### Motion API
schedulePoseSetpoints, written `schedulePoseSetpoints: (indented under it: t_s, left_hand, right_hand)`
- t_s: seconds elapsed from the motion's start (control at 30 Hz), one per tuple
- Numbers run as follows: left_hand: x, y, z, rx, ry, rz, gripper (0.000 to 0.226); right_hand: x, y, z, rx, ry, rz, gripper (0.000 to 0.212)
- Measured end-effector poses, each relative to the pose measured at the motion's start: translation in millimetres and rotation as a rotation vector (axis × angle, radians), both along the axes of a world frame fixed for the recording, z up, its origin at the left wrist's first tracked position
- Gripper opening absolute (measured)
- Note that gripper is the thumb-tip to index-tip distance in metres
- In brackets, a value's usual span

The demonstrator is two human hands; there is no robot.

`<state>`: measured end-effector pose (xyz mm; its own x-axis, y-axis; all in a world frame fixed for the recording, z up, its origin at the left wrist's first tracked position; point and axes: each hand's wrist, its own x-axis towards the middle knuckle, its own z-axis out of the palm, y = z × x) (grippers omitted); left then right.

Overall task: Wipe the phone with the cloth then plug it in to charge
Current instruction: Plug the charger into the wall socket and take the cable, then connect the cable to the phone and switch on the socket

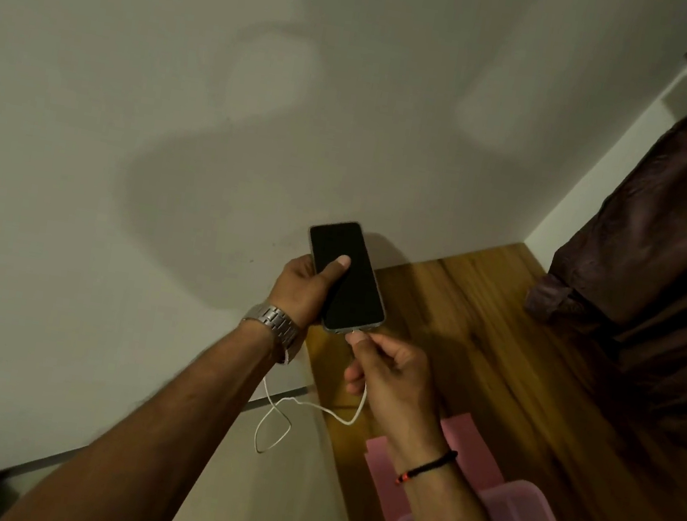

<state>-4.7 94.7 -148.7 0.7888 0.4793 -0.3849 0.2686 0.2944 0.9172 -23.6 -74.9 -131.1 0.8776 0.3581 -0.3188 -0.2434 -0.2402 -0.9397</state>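
Phone [346, 276] gripped in left hand [302, 285], right hand [389, 376] pinching cable [361, 401] plug at port.
Misaligned push could jam plug (screen was dark).

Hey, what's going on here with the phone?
A person is plugging a phone in to charge. The left hand holds the phone up near the wall, thumb on its dark screen. The right hand pinches the end of a white charging cable right at the phone's bottom edge; whether the plug is fully seated cannot be told. The cable loops down past the edge of a wooden table. A pink cloth lies on that table under the right wrist.
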Motion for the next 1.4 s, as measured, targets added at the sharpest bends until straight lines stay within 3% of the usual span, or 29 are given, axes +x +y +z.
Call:
schedulePoseSetpoints:
  t_s: [0.3,0.4,0.53,0.77,0.9,1.0,1.17,1.3,1.4]
  left_hand:
    - [2,-2,-3,0.001,-0.019,-0.045,0.044]
    - [2,3,-6,0.047,-0.031,-0.102,0.044]
    - [-1,16,-1,0.110,-0.026,-0.298,0.043]
    - [-3,13,7,0.182,0.072,-0.750,0.036]
    - [-6,15,4,0.030,0.181,-0.752,0.052]
    - [-13,29,-9,-0.122,0.234,-0.705,0.045]
    - [-8,28,-33,0.176,0.359,-0.618,0.023]
    - [13,15,-51,0.534,0.401,-0.684,0.089]
    - [26,3,-74,0.858,0.372,-0.711,0.093]
  right_hand:
    - [-7,6,0,0.067,0.061,-0.071,0.019]
    - [-7,5,5,0.054,0.121,0.030,0.025]
    - [10,-14,5,0.045,0.200,0.123,0.036]
    - [62,-21,3,0.303,0.332,-0.072,0.041]
    - [82,-27,-9,0.291,0.290,-0.171,0.024]
    - [92,-31,-25,0.259,0.296,-0.263,0.025]
    - [106,-29,-60,0.183,0.375,-0.423,0.024]
    - [124,-20,-93,0.133,0.409,-0.478,0.031]
    - [139,-10,-108,0.100,0.372,-0.516,0.033]
